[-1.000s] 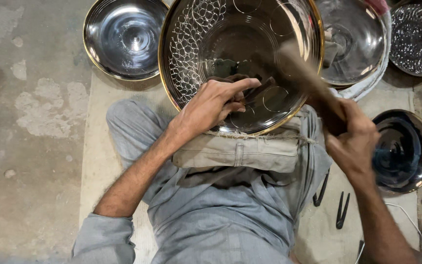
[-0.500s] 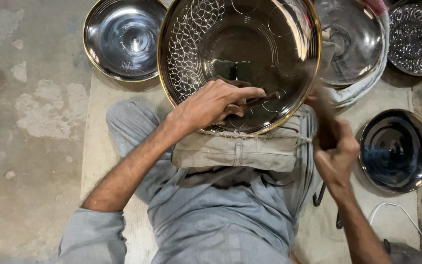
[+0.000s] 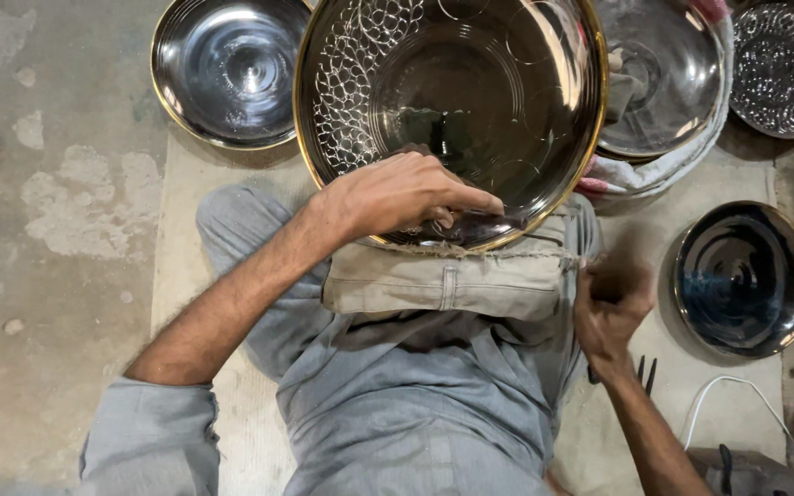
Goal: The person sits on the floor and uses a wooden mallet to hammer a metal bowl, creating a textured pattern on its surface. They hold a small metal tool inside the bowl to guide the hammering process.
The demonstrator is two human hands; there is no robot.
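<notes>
Floor [image 3: 39, 184]: grey, rough and patchy, with a pale mat [image 3: 691, 404] laid on it.
Big bowl [image 3: 452, 110]: shiny metal with a gold rim, resting on a folded cloth pad [image 3: 443, 280] on the person's lap.
Other bowls: one shiny bowl [image 3: 227, 69] at the upper left, a dark bowl [image 3: 742, 276] on the right.
Left hand [image 3: 397, 197]: lies on the big bowl's near rim, fingers [image 3: 470, 197] curled around a small dark tool inside it.
Right hand [image 3: 610, 308]: blurry, beside the pad, apart from the bowl; fingers curled, cannot tell what they hold.
</notes>
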